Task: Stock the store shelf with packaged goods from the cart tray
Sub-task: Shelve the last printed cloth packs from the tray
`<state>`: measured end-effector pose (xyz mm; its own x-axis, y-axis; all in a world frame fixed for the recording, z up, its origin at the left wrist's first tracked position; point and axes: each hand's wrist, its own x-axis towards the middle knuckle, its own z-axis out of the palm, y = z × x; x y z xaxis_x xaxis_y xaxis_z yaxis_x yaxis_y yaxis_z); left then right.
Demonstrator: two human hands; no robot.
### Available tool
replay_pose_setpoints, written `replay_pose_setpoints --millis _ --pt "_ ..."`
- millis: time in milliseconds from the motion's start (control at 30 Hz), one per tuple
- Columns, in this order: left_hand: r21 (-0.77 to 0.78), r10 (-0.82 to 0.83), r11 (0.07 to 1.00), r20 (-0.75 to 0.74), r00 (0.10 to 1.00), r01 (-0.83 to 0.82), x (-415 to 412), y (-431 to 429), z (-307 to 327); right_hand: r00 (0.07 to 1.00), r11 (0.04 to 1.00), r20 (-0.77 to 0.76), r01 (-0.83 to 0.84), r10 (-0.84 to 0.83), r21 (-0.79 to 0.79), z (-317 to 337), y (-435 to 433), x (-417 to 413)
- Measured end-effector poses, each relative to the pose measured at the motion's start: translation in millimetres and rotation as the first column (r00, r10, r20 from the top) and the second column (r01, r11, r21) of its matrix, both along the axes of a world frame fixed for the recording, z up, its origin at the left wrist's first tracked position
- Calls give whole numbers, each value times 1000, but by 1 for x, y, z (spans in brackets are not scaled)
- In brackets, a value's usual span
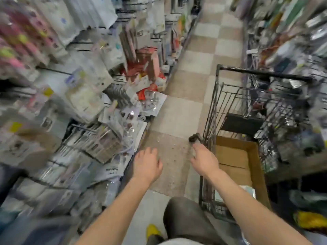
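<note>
A black wire cart (228, 105) stands on the right side of the aisle. A brown cardboard tray (237, 156) lies in its near end, with a pale packet (247, 191) at the tray's near edge. My right hand (205, 160) is at the cart's near left corner, fingers around a dark grip (194, 137) there. My left hand (147, 165) hovers over the floor with its fingers loosely curled and nothing visible in it. The store shelf (74, 106) on the left is crowded with hanging packaged goods, blurred by motion.
The checkered tile floor (187, 96) runs ahead between the two shelf rows. Another packed shelf (286, 41) lines the right, close behind the cart. Packets (146, 103) bulge from the left shelf's low rows toward the aisle. My leg and yellow shoe (153, 230) are at the bottom.
</note>
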<state>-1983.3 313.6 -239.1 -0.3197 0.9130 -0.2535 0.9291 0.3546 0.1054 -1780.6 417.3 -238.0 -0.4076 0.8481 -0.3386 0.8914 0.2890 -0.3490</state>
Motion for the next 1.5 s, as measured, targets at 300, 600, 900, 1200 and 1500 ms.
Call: replay_pose_setpoints --millis 300,600,900,1200,1500 --pt "48 -545 838 56 836 543 74 212 -16 807 805 -29 584 -590 -104 -45 101 70" --pt "-16 -867 495 61 495 869 172 335 -18 445 415 109 883 -889 -218 -65 121 142" --pt "-177 -997 12 73 25 984 261 379 -54 1 -26 195 990 -981 -139 -76 95 160" --pt "-268 -954 -297 125 -273 917 323 389 -89 -312 -340 244 937 -918 -82 -91 79 153" --pt "-332 -956 -290 139 -257 898 363 376 -145 -342 -400 339 909 -876 -116 -148 54 173"
